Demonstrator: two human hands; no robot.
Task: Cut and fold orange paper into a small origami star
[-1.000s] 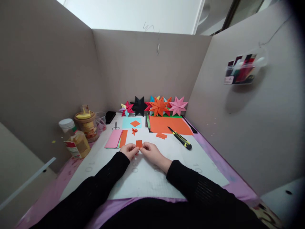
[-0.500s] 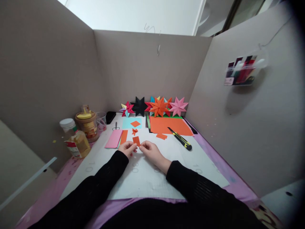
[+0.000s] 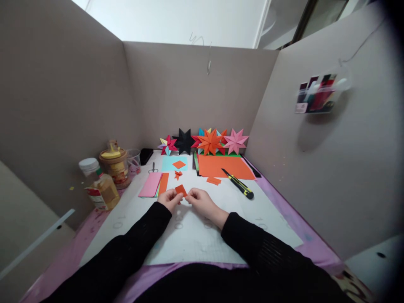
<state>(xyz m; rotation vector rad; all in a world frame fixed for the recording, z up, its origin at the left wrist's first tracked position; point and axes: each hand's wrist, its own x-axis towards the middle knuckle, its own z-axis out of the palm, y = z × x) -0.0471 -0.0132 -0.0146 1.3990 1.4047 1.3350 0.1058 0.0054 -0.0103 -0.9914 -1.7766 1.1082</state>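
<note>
A small piece of orange paper (image 3: 181, 190) is pinched between my two hands, above the white sheet (image 3: 195, 240). My left hand (image 3: 169, 198) grips its left side with thumb and fingers. On the right edge, my right hand (image 3: 202, 201) pinches a corner. Just beyond the hands lies a small folded orange paper piece (image 3: 178, 174). An orange paper diamond (image 3: 179, 164) rests on a light blue sheet (image 3: 167, 162). To the left is a stack of pink paper (image 3: 150, 184) with orange strips beside it.
A yellow-black utility knife (image 3: 238, 185) lies right of orange scraps (image 3: 213, 181), near a large orange sheet (image 3: 221, 166). Folded paper stars (image 3: 211, 142) lean on the back panel. Scissors (image 3: 153, 168), a glue bottle (image 3: 101, 185) and a jar (image 3: 116, 168) are at left.
The small orange paper has turned in my fingers, from upright rectangle to a tilted, more pointed shape. Both hands stay almost in place.
</note>
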